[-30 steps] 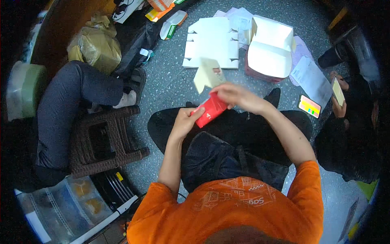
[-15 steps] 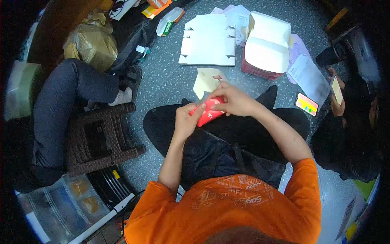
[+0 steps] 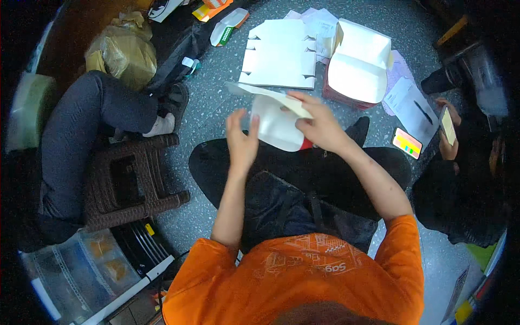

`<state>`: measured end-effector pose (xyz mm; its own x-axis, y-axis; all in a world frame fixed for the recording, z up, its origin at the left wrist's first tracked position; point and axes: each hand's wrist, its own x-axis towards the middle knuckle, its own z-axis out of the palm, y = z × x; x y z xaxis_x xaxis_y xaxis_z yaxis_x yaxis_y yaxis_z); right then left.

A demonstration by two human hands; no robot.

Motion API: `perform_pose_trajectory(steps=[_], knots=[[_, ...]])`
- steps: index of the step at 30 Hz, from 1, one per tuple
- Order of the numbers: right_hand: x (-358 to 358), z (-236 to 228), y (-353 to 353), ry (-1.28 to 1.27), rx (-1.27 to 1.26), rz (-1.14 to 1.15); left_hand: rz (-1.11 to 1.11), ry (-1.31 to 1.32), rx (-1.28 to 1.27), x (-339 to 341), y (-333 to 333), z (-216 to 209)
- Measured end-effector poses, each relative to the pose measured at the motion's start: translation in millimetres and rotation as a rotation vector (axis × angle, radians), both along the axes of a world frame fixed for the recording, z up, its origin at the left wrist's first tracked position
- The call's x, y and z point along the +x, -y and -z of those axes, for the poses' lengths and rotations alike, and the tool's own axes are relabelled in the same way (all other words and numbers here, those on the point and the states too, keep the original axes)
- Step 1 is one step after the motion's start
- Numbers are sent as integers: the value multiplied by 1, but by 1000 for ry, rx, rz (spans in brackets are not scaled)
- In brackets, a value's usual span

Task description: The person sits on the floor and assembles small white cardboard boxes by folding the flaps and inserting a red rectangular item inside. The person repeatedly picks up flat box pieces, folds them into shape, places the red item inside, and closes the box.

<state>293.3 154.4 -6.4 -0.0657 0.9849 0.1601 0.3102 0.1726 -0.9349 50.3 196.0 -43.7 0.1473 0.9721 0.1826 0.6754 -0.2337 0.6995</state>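
Observation:
A small cardboard food box [image 3: 277, 129], white inside with a bit of red outside at its lower right corner, is held above my lap, its lid panel raised toward the far side. My right hand [image 3: 324, 129] grips its right edge, thumb in front and fingers behind the panel. My left hand [image 3: 241, 143] is at the box's left side, fingers apart; its thumb is at the edge, and I cannot tell whether it touches. Beyond the box lies a stack of flat white carton blanks [image 3: 279, 57]. Right of that stand nested open boxes [image 3: 357, 78], white inside with dark red sides.
Papers [image 3: 409, 108] lie at the right with a dark pen-like object on them, near a lit phone [image 3: 407, 143]. Another person's hand holds a phone [image 3: 448, 124] there. At the left are a brown stool [image 3: 135, 200], another person's leg [image 3: 76, 146] and clear-front drawers [image 3: 76, 273].
The red folded box has been opened out, now showing its white inside and raised panel. My left hand has moved left and spread its fingers. A dark pen-like object now shows on the papers.

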Motion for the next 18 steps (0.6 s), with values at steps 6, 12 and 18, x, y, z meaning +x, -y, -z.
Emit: perform_pose_trajectory(steps=[6, 12, 18], knots=[[-2, 3, -4, -237, -148, 142, 19, 964, -876, 2, -25, -7], [11, 6, -12, -462, -242, 273, -89, 865, -532, 49, -11, -15], [12, 13, -10, 305, 88, 261, -100, 602, -274, 49, -8, -22]])
